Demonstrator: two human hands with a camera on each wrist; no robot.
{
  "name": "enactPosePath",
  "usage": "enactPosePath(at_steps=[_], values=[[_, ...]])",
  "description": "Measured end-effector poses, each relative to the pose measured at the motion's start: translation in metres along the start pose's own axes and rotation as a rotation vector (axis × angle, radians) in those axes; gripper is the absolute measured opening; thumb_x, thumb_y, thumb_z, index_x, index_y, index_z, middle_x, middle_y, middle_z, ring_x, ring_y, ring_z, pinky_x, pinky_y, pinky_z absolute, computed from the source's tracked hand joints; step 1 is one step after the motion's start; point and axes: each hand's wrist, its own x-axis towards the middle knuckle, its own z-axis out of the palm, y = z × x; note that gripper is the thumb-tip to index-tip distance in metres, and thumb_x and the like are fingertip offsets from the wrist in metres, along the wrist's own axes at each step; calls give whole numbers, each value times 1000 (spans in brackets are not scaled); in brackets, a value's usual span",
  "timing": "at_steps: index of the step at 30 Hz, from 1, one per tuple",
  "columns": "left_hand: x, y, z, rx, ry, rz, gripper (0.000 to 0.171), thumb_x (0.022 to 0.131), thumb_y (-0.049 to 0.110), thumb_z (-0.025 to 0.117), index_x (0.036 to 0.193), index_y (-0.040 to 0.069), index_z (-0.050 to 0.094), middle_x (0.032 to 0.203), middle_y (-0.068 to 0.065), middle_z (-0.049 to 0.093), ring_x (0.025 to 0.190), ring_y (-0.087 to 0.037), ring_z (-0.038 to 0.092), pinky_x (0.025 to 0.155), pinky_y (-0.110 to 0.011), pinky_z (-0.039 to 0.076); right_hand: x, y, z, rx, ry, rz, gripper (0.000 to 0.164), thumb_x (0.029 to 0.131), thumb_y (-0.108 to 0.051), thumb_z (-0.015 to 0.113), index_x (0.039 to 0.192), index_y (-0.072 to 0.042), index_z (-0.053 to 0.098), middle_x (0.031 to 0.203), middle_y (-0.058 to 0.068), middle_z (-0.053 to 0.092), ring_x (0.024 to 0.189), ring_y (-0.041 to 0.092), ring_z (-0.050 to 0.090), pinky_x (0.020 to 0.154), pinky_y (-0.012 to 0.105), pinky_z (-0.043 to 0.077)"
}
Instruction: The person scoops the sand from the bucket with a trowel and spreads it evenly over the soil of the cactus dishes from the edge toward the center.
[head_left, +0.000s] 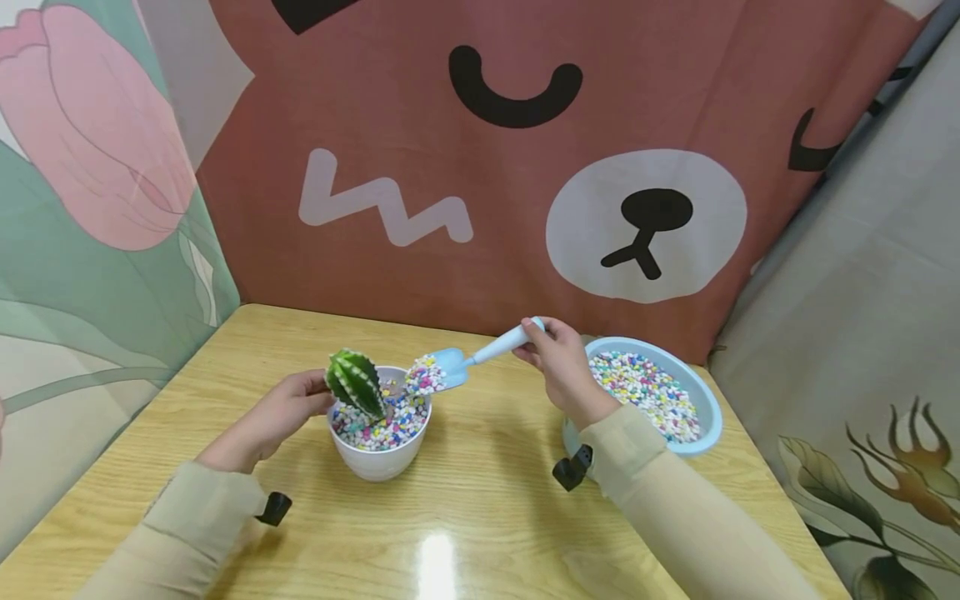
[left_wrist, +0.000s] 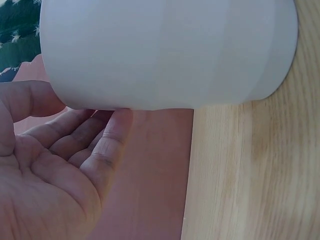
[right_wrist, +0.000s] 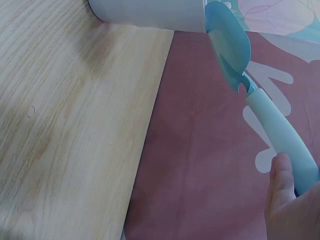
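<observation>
A green cactus (head_left: pixel 354 382) leans left in a white pot (head_left: pixel 379 461) filled with small multicoloured pebbles. My left hand (head_left: pixel 288 412) is at the pot's left side, thumb and fairly straight fingers touching the wall near the rim; in the left wrist view the fingertips (left_wrist: pixel 121 120) meet the white wall. My right hand (head_left: pixel 562 362) grips the pale blue handle of a small shovel (head_left: pixel 454 367). The shovel's blade bears a heap of pebbles (head_left: pixel 426 376) and hangs over the pot's right rim. In the right wrist view the blade's underside shows beside the pot.
A light blue basin (head_left: pixel 708 421) of the same pebbles stands at the table's right, partly behind my right forearm. The wooden table (head_left: pixel 495 467) ends at a hanging cloth (head_left: pixel 510 250) with a bear print. More printed cloth hangs at both sides.
</observation>
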Motion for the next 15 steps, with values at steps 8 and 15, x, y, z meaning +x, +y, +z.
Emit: enactPosePath(at_steps=[8, 15], values=[[1, 0, -1, -9, -5, -8, 34, 96, -1, 41, 127, -13, 51, 123, -22, 58, 114, -30, 55, 99, -48, 43, -1, 0, 0, -25, -17, -23, 28, 99, -17, 56, 114, 7, 54, 99, 10, 59, 81, 16, 64, 82, 31, 55], [2, 2, 0, -12, -6, -22, 35, 96, -1, 41, 127, -13, 50, 124, -23, 58, 114, -31, 54, 99, -49, 43, -2, -2, 0, -40, -24, -26, 32, 99, -18, 56, 118, 7, 53, 102, 12, 58, 83, 17, 64, 82, 31, 55]])
